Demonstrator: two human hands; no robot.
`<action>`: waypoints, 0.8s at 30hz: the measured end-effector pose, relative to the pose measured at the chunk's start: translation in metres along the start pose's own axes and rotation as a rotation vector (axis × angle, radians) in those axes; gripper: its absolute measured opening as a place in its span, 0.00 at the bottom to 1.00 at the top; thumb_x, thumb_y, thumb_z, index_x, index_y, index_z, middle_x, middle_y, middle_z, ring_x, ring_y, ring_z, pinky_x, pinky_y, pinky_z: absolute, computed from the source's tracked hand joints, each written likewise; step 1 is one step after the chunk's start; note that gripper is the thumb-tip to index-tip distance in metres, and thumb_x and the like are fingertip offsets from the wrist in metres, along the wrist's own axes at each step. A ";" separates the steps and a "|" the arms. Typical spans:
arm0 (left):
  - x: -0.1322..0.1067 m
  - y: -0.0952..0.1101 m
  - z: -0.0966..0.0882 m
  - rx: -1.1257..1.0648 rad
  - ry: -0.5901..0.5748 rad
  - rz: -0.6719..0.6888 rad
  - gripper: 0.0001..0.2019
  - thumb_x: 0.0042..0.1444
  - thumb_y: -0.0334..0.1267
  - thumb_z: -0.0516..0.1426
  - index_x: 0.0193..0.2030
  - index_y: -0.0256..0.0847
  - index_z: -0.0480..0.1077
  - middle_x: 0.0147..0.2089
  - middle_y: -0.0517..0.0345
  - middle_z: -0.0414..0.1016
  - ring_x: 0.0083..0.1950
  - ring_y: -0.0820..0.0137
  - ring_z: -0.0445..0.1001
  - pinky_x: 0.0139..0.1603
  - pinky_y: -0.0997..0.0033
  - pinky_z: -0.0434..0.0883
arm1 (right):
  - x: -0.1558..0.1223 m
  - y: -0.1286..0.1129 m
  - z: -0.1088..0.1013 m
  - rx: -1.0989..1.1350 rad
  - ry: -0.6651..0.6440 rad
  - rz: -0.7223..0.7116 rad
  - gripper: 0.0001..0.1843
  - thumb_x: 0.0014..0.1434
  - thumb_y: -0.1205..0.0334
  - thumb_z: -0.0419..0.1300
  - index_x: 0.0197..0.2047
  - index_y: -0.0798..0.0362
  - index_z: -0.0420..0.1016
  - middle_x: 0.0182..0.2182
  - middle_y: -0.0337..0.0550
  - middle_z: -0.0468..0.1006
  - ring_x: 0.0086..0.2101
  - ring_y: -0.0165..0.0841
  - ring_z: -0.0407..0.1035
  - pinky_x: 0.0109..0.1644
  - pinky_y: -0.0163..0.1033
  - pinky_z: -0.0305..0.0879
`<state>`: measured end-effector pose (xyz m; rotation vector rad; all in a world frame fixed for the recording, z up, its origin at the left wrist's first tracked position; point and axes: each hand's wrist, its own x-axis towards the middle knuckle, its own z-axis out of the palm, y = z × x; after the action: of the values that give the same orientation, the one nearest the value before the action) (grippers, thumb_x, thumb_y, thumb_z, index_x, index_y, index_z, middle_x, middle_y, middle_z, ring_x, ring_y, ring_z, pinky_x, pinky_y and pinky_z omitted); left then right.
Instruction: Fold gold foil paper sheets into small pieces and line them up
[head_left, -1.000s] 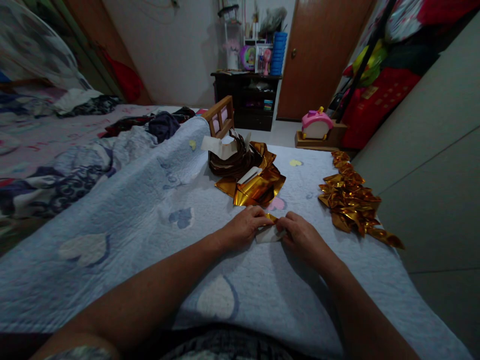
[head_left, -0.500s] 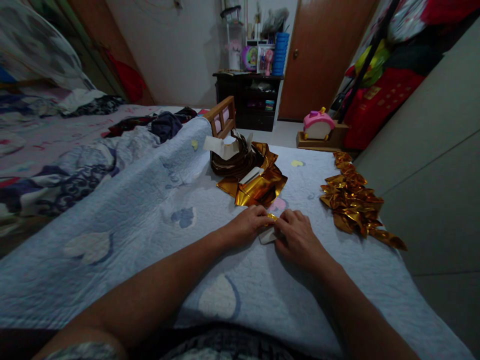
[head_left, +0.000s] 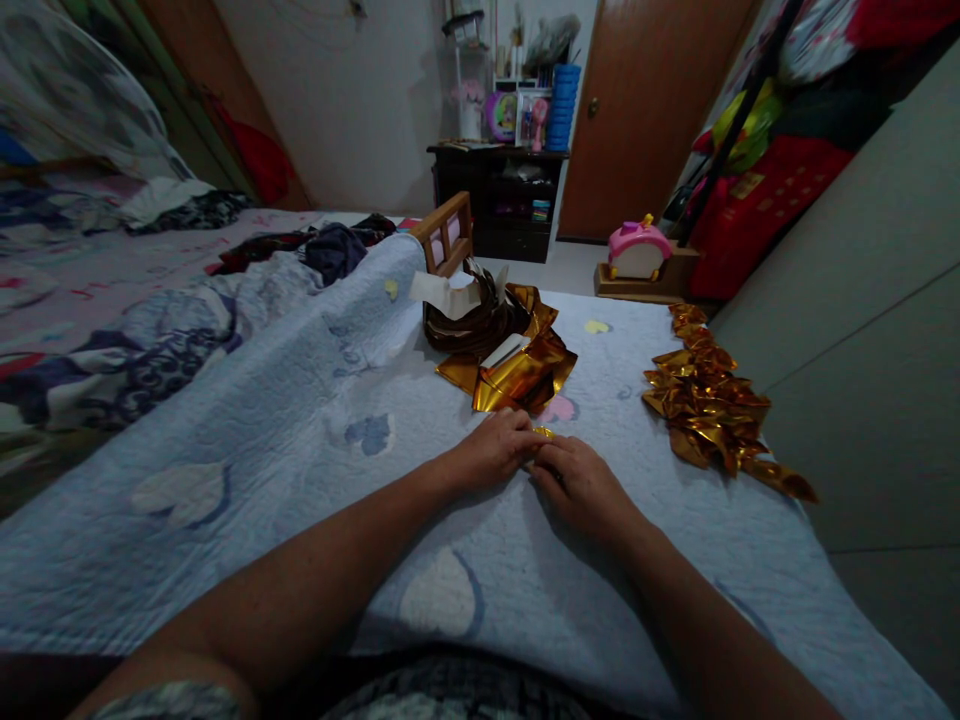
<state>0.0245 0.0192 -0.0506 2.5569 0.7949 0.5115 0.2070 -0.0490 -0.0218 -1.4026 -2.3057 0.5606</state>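
Both hands meet over the quilt, close together, around a small piece of gold foil paper (head_left: 544, 432). My left hand (head_left: 501, 448) pinches its left side with the fingers bent. From the right, my right hand (head_left: 579, 478) presses on the same paper, fingers curled, hiding most of it. Just beyond the hands lie loose gold foil sheets (head_left: 525, 378), some showing a white underside. Behind them sits a round stack of dark brown-edged paper (head_left: 469, 325) with a white sheet on top. To the right is a pile of folded gold foil pieces (head_left: 712, 405).
A pale blue quilt (head_left: 300, 560) with heart patterns covers the surface. A wooden rail (head_left: 444, 235) stands at its far edge. Another bed with rumpled bedding (head_left: 165, 300) is at the left. A pale cabinet side (head_left: 877, 400) borders the right, and a pink toy (head_left: 639, 247) sits beyond.
My right hand has moved slightly left and closed in over the paper. The white underside that showed below the fingers is now mostly covered.
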 end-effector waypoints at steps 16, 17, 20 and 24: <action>0.000 -0.005 -0.006 0.004 -0.095 0.024 0.16 0.69 0.33 0.52 0.59 0.48 0.73 0.42 0.54 0.70 0.44 0.65 0.66 0.46 0.65 0.63 | 0.007 -0.002 0.004 -0.159 0.020 0.298 0.06 0.63 0.68 0.58 0.36 0.55 0.78 0.34 0.47 0.80 0.38 0.38 0.71 0.43 0.39 0.58; 0.000 -0.005 -0.007 0.000 -0.099 0.025 0.16 0.69 0.34 0.51 0.59 0.48 0.73 0.42 0.54 0.70 0.45 0.65 0.66 0.46 0.65 0.63 | 0.007 -0.002 0.004 -0.166 0.018 0.300 0.06 0.62 0.68 0.59 0.36 0.55 0.77 0.34 0.47 0.80 0.38 0.38 0.71 0.43 0.39 0.57; -0.001 -0.003 -0.011 -0.009 -0.112 0.025 0.16 0.70 0.37 0.50 0.60 0.47 0.72 0.43 0.53 0.70 0.45 0.64 0.66 0.47 0.64 0.64 | 0.008 -0.003 0.004 -0.182 0.018 0.305 0.06 0.62 0.68 0.59 0.34 0.55 0.77 0.34 0.47 0.80 0.38 0.38 0.71 0.43 0.39 0.57; -0.001 0.000 -0.014 0.009 -0.130 0.030 0.16 0.70 0.39 0.52 0.61 0.44 0.72 0.44 0.51 0.69 0.46 0.63 0.66 0.48 0.63 0.64 | 0.008 -0.005 0.004 -0.202 0.015 0.319 0.06 0.63 0.67 0.59 0.35 0.55 0.77 0.35 0.47 0.80 0.38 0.37 0.71 0.42 0.38 0.56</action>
<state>0.0175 0.0221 -0.0389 2.5834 0.7157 0.3474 0.1982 -0.0443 -0.0217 -1.8831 -2.1885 0.4118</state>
